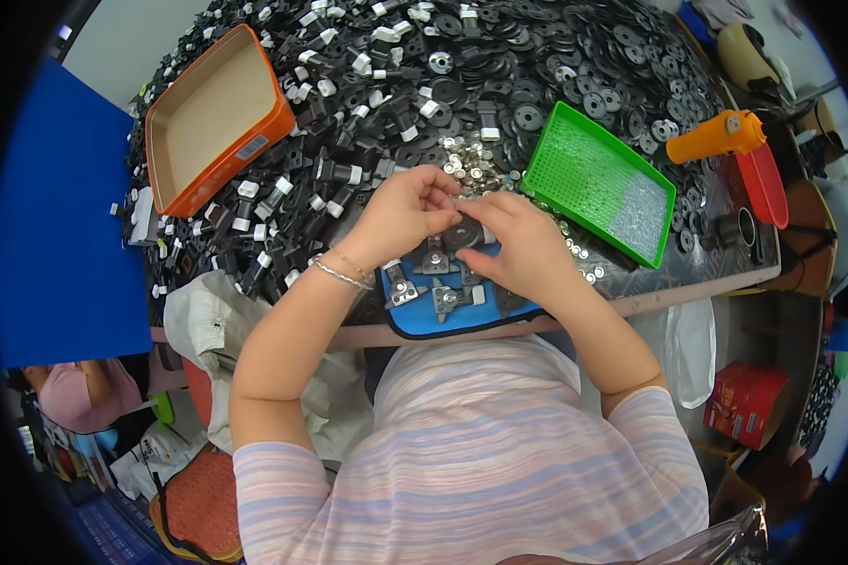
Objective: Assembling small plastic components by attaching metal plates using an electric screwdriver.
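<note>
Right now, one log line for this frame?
left hand: pinching small silver piece | right hand: holding round black part | below: blue tray | right: green tray

Black parts (499, 66) heap across the table's far half, blocking reach there. An orange box (212, 118) stands left, a green tray (598, 184) right. Between them, only the blue mat (443, 320) offers room, already crowded by 2 hands: left hand (405, 212), right hand (518, 245).

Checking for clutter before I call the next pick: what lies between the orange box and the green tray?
In the head view, black parts with white-capped pieces are heaped between the orange box and green tray.
</note>
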### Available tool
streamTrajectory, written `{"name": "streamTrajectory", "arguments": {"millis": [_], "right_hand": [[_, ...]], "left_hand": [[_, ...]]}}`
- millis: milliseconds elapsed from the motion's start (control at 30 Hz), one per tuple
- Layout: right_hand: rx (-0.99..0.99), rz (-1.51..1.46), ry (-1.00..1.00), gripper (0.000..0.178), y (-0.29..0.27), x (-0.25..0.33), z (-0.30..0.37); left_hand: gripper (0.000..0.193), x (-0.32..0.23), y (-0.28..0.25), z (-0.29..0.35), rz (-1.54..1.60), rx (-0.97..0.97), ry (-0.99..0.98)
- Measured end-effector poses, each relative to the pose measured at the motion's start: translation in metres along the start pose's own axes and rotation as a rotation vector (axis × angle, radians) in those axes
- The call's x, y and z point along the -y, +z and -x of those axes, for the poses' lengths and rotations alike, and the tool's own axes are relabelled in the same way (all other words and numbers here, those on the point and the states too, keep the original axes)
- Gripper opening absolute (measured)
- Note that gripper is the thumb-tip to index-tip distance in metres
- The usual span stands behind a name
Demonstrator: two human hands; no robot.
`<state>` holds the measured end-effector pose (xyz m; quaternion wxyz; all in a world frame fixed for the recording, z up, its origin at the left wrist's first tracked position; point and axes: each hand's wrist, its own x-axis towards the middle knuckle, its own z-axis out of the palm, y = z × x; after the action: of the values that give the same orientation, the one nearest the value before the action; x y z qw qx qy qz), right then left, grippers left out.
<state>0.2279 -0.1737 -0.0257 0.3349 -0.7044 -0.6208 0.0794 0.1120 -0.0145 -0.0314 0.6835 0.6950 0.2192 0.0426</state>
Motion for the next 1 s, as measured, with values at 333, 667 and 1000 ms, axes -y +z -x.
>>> {"name": "streamTrajectory", "arguments": {"millis": [333, 667, 1000], "right_hand": [[0.308, 0.077, 0.128, 0.049, 0.011, -0.016, -0.012], [0.324, 0.129, 0.219, 0.048, 0.013, -0.009, -0.017], [0.331, 0.124, 0.225, 0.044, 0.012, -0.004, -0.019]], "left_hand": [[0.028, 0.018, -0.012, 0.009, -0.265, -0.165, 0.116], [0.025, 0.029, -0.021, 0.013, -0.129, -0.219, 0.072], [0.02, 0.025, -0.028, -0.004, -0.62, -0.381, 0.315]]}}
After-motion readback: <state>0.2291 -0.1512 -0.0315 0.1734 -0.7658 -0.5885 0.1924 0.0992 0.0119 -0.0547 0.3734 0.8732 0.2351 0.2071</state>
